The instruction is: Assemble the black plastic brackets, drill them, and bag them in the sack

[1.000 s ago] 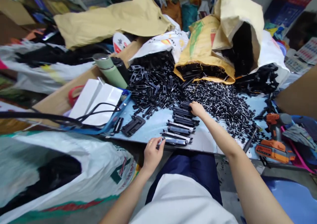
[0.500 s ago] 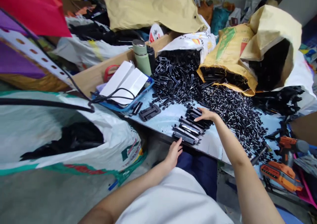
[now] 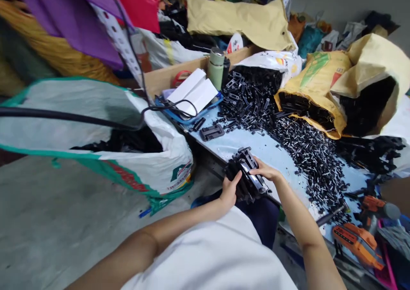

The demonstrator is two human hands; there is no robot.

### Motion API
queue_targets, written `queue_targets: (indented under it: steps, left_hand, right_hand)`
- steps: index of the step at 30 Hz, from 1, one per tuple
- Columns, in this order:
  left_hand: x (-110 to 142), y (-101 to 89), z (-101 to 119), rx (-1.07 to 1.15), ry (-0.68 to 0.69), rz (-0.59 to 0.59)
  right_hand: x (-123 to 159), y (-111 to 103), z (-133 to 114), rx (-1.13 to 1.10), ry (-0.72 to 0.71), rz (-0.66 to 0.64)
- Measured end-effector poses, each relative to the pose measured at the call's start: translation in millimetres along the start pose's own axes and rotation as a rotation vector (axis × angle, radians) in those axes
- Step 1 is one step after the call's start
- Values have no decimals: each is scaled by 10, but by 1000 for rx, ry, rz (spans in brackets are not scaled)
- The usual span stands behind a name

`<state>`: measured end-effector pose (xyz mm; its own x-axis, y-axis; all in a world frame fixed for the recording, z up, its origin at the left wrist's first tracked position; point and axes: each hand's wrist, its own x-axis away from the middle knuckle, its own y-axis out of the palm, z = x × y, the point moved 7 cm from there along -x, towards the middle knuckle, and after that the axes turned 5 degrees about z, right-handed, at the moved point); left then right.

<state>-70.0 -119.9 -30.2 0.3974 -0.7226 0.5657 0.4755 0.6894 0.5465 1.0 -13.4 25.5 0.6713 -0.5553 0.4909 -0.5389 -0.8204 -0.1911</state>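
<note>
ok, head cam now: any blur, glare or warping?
Head view: left side smeared, the white sack and floor soft; hands and black parts bundle fairly sharp; light glare on the blue tabletop; wide-lens bending toward the edges; flat light, weak shadows.

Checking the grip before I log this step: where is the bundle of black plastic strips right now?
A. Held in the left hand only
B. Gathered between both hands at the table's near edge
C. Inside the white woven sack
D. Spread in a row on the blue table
B: the bundle of black plastic strips is pressed between the left hand and right hand at the near edge of the blue table.
</note>
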Motion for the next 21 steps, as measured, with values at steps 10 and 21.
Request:
queue_targets:
  steps: [10, 21]
  left_hand:
    - [-60, -484, 2103, -251, 591, 35]
    - [-365, -2011, 3280, -244, 233, 439]
  right_hand:
    - [-798, 919, -1307, -217, -134, -129]
    - [-1754, 2339, -2008, -141, -119, -118]
